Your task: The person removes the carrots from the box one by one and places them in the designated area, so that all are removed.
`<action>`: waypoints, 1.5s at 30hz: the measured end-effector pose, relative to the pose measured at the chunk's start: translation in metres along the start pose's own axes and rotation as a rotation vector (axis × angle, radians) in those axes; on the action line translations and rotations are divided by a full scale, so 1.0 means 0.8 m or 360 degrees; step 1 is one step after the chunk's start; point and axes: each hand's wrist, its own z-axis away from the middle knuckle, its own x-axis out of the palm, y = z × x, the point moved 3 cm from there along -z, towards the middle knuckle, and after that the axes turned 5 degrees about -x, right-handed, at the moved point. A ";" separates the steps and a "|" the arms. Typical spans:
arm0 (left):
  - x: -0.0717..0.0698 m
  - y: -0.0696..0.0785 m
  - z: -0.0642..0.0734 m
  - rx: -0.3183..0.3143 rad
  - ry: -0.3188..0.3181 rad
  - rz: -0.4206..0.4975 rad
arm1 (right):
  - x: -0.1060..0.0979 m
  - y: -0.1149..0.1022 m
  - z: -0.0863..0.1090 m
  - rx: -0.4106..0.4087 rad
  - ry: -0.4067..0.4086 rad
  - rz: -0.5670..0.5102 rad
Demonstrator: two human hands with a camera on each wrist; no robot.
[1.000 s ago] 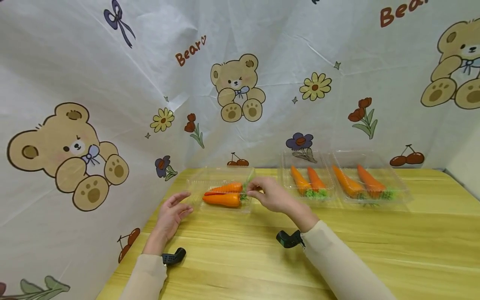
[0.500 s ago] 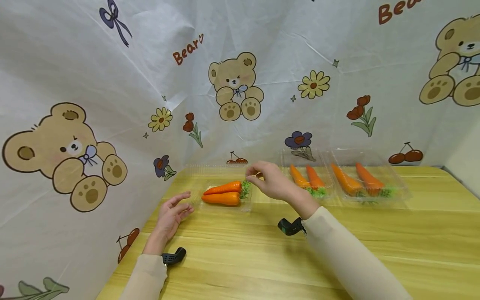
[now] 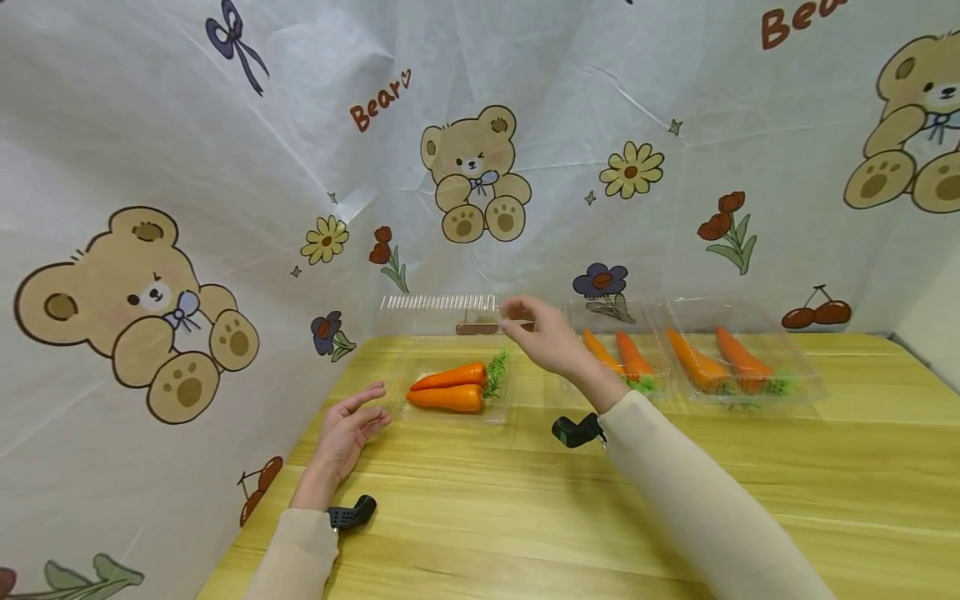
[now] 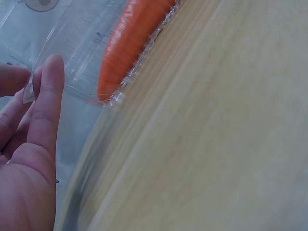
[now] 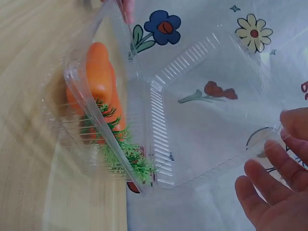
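Observation:
Two orange carrots [image 3: 446,398] with green tops [image 3: 495,373] lie side by side in a clear plastic box [image 3: 491,417] at the back left of the table. Its hinged lid [image 5: 211,125] stands raised at the back. My right hand [image 3: 547,337] pinches the lid's edge between thumb and forefinger, the other fingers spread loosely, in the right wrist view. At the box's left side is my left hand [image 3: 345,433]; in the left wrist view the fingers [image 4: 47,101] pinch a clear plastic corner of the box. Part of the left hand lies outside that view.
Two more clear boxes with carrots in them stand to the right, a smaller box [image 3: 654,354] and a larger box [image 3: 806,383]. Behind the wooden table [image 3: 480,508] hangs a cloth [image 3: 555,125] printed with bears and flowers. It also runs along the left side.
My right hand has risen from beside the carrots' green tops, lifting the lid up and back, so the box stands open. My left hand has hardly moved.

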 end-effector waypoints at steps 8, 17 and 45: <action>-0.003 -0.006 0.000 -0.0015 0.0022 -0.0009 | 0.002 0.023 -0.012 0.0136 0.0011 -0.0297; 0.002 -0.010 -0.001 -0.0022 0.0031 0.0036 | 0.014 0.043 -0.007 0.0261 0.0011 -0.0273; 0.001 -0.004 -0.002 -0.0026 0.0038 0.0069 | 0.044 0.070 -0.027 0.0720 0.0036 -0.0439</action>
